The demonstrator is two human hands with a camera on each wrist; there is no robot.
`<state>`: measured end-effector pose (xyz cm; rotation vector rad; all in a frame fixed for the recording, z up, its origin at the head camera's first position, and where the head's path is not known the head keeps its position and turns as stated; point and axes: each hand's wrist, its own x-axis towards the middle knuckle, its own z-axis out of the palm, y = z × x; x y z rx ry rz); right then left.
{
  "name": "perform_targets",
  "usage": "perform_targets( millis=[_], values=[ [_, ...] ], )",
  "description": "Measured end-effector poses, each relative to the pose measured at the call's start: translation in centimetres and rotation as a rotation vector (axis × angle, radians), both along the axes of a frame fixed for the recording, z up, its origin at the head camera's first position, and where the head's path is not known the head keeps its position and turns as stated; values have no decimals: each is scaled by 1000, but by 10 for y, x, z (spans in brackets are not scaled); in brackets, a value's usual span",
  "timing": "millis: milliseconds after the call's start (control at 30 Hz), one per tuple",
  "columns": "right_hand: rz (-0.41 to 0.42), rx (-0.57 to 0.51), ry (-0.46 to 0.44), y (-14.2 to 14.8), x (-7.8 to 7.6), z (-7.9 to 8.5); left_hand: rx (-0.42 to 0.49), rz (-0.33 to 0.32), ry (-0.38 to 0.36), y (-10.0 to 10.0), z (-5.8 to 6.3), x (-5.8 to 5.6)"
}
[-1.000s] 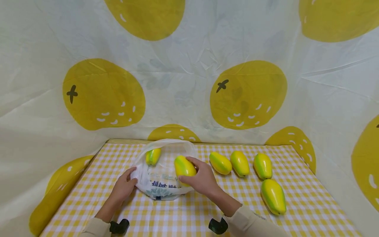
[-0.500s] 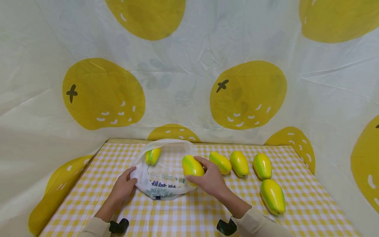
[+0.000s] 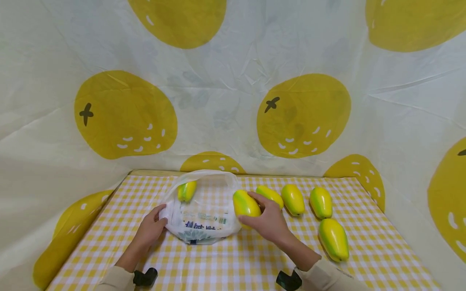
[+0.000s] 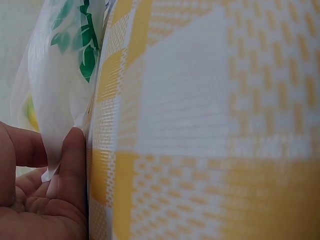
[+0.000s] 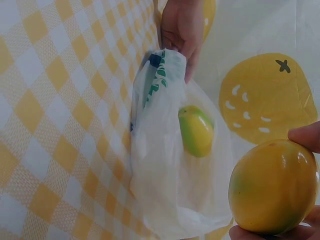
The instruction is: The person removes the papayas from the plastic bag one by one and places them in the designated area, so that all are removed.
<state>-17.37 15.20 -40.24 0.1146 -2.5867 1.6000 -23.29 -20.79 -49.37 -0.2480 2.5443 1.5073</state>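
Note:
My left hand (image 3: 150,229) pinches the left edge of a white translucent plastic bag (image 3: 171,234) between thumb and fingers, and the left wrist view shows the gathered film (image 4: 55,100) there. The bag lies with its mouth spread wide. Inside it, toward the back left, is a yellow-green papaya (image 3: 187,191). My right hand (image 3: 268,220) grips another glossy papaya (image 3: 245,204) by its sides, just at the right rim of the bag. In the right wrist view this held papaya (image 5: 272,187) shows end-on, with the bag beyond it.
Right of the bag lie several more papayas: one (image 3: 270,195) partly behind my right hand, one (image 3: 293,200) beside it, and two farther right (image 3: 321,203). A yellow-and-white checked cloth (image 3: 233,266) covers the table. A fruit-printed curtain (image 3: 214,113) hangs behind.
My right hand has moved rightward with the papaya, from over the bag's mouth to its right rim. My left hand keeps its hold on the bag.

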Motion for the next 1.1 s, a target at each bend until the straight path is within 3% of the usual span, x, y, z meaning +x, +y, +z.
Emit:
perform_targets(
  millis=[1100],
  values=[
    [-77, 10, -77, 37, 16, -1, 25, -19, 7, -1, 0, 2]
  ],
)
